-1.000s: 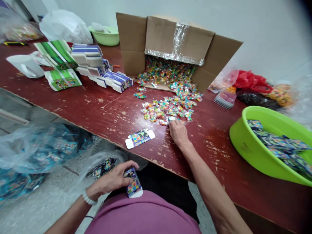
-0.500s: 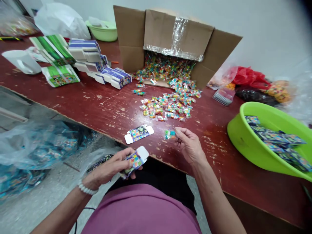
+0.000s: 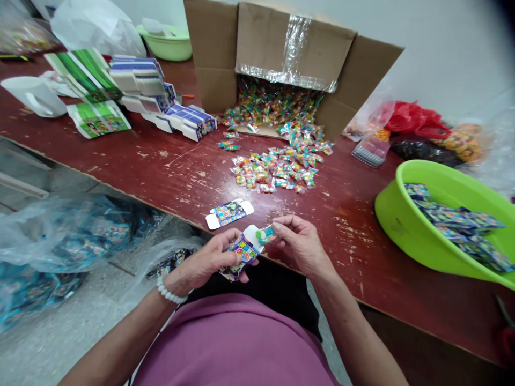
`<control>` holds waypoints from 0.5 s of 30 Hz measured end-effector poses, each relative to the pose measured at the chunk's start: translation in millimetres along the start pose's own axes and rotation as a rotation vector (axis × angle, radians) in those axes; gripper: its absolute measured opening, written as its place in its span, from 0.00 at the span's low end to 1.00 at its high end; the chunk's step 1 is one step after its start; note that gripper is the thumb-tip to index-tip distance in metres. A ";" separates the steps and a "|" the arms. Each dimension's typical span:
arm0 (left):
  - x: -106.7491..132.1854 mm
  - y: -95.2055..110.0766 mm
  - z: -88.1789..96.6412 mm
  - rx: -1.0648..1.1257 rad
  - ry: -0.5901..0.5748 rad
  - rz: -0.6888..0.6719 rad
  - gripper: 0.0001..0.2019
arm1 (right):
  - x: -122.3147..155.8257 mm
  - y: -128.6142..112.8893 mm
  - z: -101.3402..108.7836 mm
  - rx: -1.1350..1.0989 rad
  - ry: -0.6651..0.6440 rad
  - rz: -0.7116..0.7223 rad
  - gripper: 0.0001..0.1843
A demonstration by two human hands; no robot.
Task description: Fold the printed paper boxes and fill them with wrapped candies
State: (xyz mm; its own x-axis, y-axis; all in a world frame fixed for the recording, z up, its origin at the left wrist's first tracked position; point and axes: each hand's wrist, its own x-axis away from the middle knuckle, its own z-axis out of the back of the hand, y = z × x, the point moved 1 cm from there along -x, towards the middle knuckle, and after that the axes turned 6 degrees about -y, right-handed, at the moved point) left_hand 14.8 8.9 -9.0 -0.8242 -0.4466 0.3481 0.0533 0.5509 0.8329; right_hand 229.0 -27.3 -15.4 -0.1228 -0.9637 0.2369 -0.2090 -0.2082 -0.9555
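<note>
At far left, below the counter's edge, a clear plastic bag (image 3: 60, 236) on the floor holds dark blue-and-teal printed packs. On the red-brown, paint-worn counter (image 3: 161, 171), a white plastic jug (image 3: 32, 95) lies near stacks of flat green and blue printed cartons (image 3: 137, 80).

The left hand (image 3: 205, 257), with a white beaded bracelet (image 3: 171, 290) at its wrist, is curled closely around a small printed carton (image 3: 241, 252), holding it just over the counter's front edge. The carton has a colourful pattern of round cartoon figures on a dark ground and a white end flap. It is tilted, its long axis rising from lower left to upper right, with the open, flapped end pointing up and right toward the other hand. A small clear-wrapped candy packet (image 3: 265, 235) with green and blue inside sits right at that open end, pinched in the fingertips of the right hand (image 3: 301, 244), whose other fingers curl loosely.

Just beyond the hands lies a flat, unfolded carton (image 3: 229, 213). Farther back, a heap of wrapped candy packets (image 3: 273, 171) spreads from a cardboard box (image 3: 277, 48) lying on its side. At right, a tilted lime-green plastic basin (image 3: 406, 225) holds a load of printed cartons (image 3: 454, 222).
</note>
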 end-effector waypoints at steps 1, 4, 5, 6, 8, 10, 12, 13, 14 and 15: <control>-0.3 1.4 -1.1 -0.009 0.000 -0.004 0.17 | 0.3 -0.1 -0.4 0.026 0.001 0.017 0.16; -2.1 4.6 -3.3 -0.039 -0.003 -0.015 0.17 | 3.7 -2.0 -5.4 0.166 0.000 0.105 0.13; -3.0 4.9 -3.8 -0.049 -0.012 -0.021 0.17 | 5.3 -3.4 -8.0 0.239 -0.005 0.147 0.12; -4.3 4.9 -4.1 -0.055 -0.023 -0.028 0.17 | 6.9 -5.0 -10.8 0.314 -0.016 0.190 0.10; -7.5 3.9 -4.7 -0.045 -0.048 -0.045 0.18 | 8.6 -8.1 -15.3 0.411 -0.056 0.267 0.08; -11.3 1.9 -5.7 0.009 -0.034 -0.062 0.18 | 7.9 -9.3 -16.1 0.371 -0.082 0.300 0.09; -14.7 -0.4 -7.3 0.110 0.019 -0.067 0.16 | 5.6 -6.7 -13.1 0.200 -0.059 0.247 0.11; -16.1 -1.7 -8.3 0.163 0.051 -0.064 0.17 | 4.6 -4.0 -11.4 0.103 -0.053 0.195 0.11; -17.2 -3.0 -9.5 0.208 0.081 -0.060 0.20 | 4.2 -0.7 -10.4 0.015 -0.068 0.129 0.12; -18.1 -4.2 -10.7 0.238 0.106 -0.056 0.23 | 4.5 2.7 -10.5 -0.053 -0.103 0.061 0.13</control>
State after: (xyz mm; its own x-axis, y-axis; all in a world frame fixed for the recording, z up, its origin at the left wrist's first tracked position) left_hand 35.5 7.1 -14.2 -0.7580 -0.5454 0.3577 -0.1352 0.6679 0.7318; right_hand 217.8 -30.5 -15.1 -0.0373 -0.9870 0.1566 -0.2556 -0.1421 -0.9563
